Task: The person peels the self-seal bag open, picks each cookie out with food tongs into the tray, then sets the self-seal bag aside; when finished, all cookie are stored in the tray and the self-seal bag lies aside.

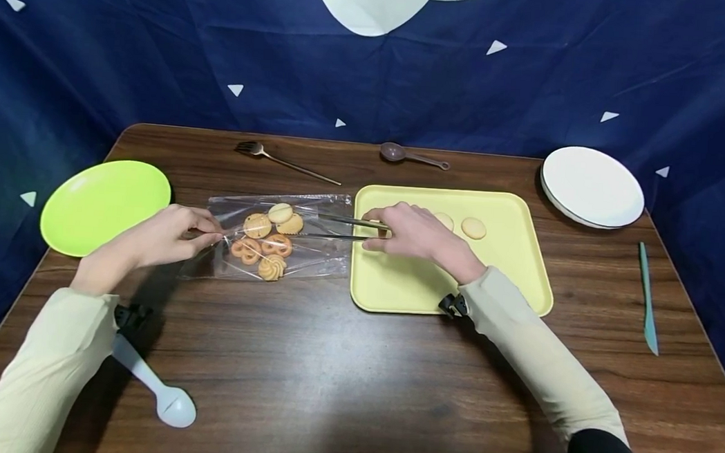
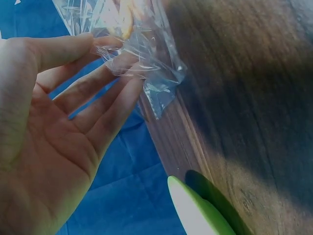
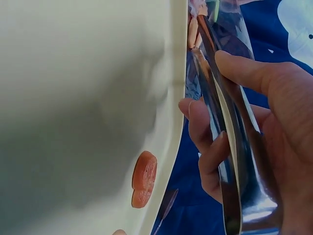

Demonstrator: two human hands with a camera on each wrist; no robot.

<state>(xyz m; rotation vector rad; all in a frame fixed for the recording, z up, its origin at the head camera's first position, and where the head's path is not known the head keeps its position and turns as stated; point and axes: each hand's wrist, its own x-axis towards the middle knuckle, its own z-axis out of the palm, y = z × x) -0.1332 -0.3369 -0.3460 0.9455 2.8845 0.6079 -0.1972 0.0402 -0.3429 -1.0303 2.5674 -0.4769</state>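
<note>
A clear plastic bag (image 1: 323, 266) holding several cookies (image 1: 258, 226) lies flat left of the yellow tray (image 1: 396, 284). Thumb and fingertips of my left hand (image 1: 171, 237) pinch its closed left end; the left wrist view shows the crumpled plastic (image 2: 146, 63) between them. My right hand (image 1: 415, 233), over the tray's left part, grips metal tongs (image 3: 254, 210). The tongs' arms reach left through the bag's mouth, and their tips sit at a round cookie (image 1: 290, 224). Pretzel-shaped cookies (image 1: 276, 245) and a swirled one (image 1: 271, 267) lie below it in the bag. Round cookies (image 1: 473, 228) rest on the tray, one partly hidden.
A green plate (image 1: 105, 204) is at the left edge, near my left forearm. A pale spoon (image 1: 175, 406) lies at front left. Along the back are a fork (image 1: 291, 164) and a brown measuring spoon (image 1: 395, 152). White bowls (image 1: 592, 185) and a teal knife (image 1: 647, 299) are at right.
</note>
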